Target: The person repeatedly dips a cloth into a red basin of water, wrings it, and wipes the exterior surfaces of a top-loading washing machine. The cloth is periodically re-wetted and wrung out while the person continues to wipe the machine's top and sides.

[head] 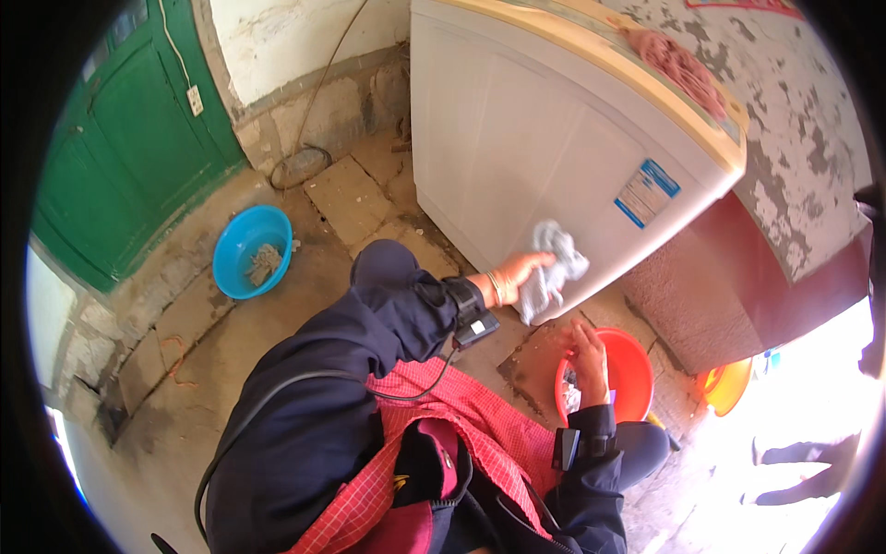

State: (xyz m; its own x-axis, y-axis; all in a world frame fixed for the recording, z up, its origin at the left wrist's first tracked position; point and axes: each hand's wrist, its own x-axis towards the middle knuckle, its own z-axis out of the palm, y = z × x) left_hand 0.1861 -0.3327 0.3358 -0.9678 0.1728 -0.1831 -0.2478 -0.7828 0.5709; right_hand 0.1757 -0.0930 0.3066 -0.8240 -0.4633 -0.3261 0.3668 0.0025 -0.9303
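My left hand [516, 275] grips a crumpled grey cloth [552, 266] in front of the white side of a chest appliance [526, 145]. Over the left edge of a red plastic basin [633, 377] is my right hand [587, 353], its fingers bent; whether they hold anything cannot be told. Some grey and white material lies in that basin, partly hidden by the hand. A blue basin [223, 266] with a wrung, greyish cloth [264, 264] in it stands on the floor at the left.
A green door [131, 131] is at the upper left, with a cable and stone near the wall. Pink cord [675, 66] lies on top of the appliance. A reddish-brown panel [720, 284] and an orange basin [730, 386] are at the right.
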